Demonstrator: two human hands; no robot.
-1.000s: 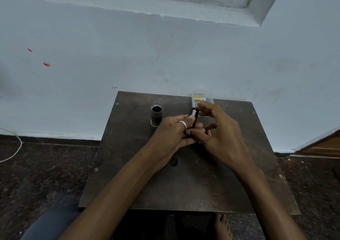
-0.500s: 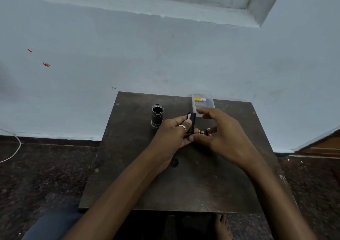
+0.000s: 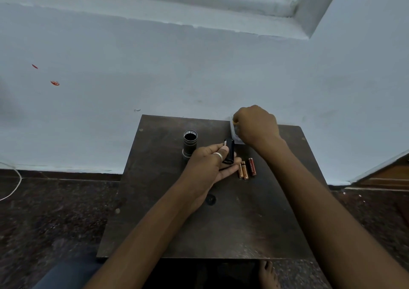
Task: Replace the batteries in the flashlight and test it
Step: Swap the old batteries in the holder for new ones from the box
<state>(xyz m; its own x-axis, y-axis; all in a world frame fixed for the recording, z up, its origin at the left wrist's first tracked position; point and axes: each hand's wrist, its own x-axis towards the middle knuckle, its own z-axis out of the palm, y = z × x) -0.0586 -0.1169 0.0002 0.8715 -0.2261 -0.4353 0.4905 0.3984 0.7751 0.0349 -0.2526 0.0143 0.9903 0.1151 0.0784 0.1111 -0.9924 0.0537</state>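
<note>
The flashlight body [image 3: 190, 143], a dark open tube, stands upright on the small dark table [image 3: 254, 222]. My left hand [image 3: 210, 167] holds the black battery holder [image 3: 229, 151] upright between thumb and fingers, just right of the tube. Three batteries [image 3: 246, 168] lie side by side on the table, touching my left fingertips. My right hand [image 3: 256, 125] is over a clear plastic box [image 3: 235, 133] at the table's far edge, fingers curled down into it. What the right fingers grip is hidden.
A small black round part [image 3: 210, 199] lies on the table under my left wrist. The blue wall rises right behind the table. A white cord [image 3: 13, 187] trails on the dark floor at left. A bare foot [image 3: 269, 274] shows below the near edge.
My right hand left the battery holder and moved away to the clear box at the far edge. Three batteries now lie exposed on the table. My left hand kept the holder.
</note>
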